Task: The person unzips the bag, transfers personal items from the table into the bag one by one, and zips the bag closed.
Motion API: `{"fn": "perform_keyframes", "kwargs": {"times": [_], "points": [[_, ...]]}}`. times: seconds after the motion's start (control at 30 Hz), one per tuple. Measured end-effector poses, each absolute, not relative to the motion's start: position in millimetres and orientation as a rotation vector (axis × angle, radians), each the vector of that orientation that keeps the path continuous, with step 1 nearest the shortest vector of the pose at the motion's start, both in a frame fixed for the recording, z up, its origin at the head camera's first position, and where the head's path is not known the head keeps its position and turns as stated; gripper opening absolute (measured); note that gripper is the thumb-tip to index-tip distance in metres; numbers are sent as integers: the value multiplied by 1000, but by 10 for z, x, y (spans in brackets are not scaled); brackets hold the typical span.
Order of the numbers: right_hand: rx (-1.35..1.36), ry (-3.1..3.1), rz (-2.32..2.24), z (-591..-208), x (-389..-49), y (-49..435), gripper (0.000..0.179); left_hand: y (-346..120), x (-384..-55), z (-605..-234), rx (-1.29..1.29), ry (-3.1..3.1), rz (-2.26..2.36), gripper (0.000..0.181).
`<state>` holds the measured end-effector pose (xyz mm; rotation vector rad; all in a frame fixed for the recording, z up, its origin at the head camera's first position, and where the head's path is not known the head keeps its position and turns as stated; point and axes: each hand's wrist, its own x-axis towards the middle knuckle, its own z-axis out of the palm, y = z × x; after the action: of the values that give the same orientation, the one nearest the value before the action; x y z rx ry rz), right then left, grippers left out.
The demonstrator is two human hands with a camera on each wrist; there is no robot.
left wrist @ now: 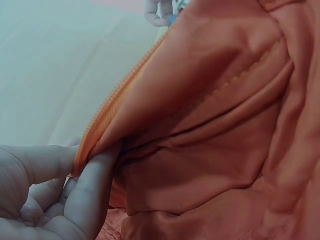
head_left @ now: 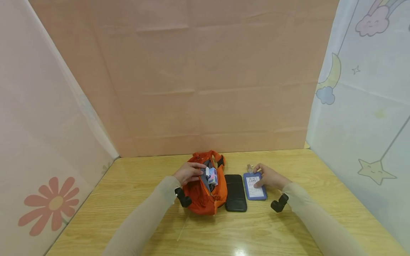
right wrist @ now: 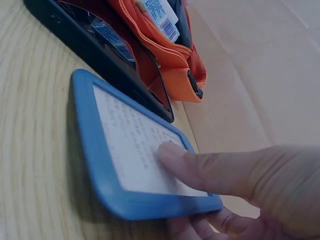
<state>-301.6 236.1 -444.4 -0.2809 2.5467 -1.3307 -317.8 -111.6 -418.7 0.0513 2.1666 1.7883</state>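
Left hand (head_left: 189,173) on the orange pouch (head_left: 205,193), grip pinching the fabric edge by the zipper; left wrist view shows fingers (left wrist: 90,187) folded over the orange zipper band, holding it up. Pouch lying on the wooden table (head_left: 144,213), mouth open toward the middle, small white-and-blue box (head_left: 212,176) sticking out of the opening. Barcode on that box visible in right wrist view (right wrist: 160,15).

Right hand (head_left: 269,176) on the blue card holder (head_left: 254,186), grip grasping it: thumb (right wrist: 200,167) pressed on the white card face, other fingers curled under the near edge. Holder mostly flat on the table, near edge looks slightly lifted in right wrist view; cannot tell for sure. Printed "ID/IC CARD" heading readable on the insert from head view. Small clip (head_left: 250,166) at the holder's far end, beside the fingertips.

Black wallet (head_left: 235,192) lying flat between pouch and card holder, touching the pouch's side, just beside the holder without clear contact.

Beige sleeves on both arms, black wrist-mounted units (head_left: 183,197) near each cuff. Pink backdrop behind the table, floral panel on the left, star-and-moon panel on the right.
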Motion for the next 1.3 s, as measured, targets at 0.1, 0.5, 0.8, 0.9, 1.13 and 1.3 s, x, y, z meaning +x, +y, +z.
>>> {"fn": "perform_keyframes", "kwargs": {"times": [0.1,0.5,0.8,0.9,1.13,1.3], "points": [[-277,2596,-1295,-4427,-3011,2376,44,-1116,-3176,-4185,45,2176,1785,31],[-238,2489,-1419,-4416,-3001,2457,36,-1122,-3174,-4185,54,2165,1787,32],[-266,2329,-1574,-4337,-2985,2488,36,-1128,-3180,-4188,58,2157,1790,32],[-310,2303,-1601,-4299,-2991,2472,38,-1131,-3184,-4193,54,2160,1790,31],[-359,2289,-1631,-4210,-2982,2380,43,-1131,-3181,-4187,64,2160,1787,32],[-386,2257,-1675,-4203,-2980,2293,43,-1126,-3176,-4179,71,2159,1785,32]]}}
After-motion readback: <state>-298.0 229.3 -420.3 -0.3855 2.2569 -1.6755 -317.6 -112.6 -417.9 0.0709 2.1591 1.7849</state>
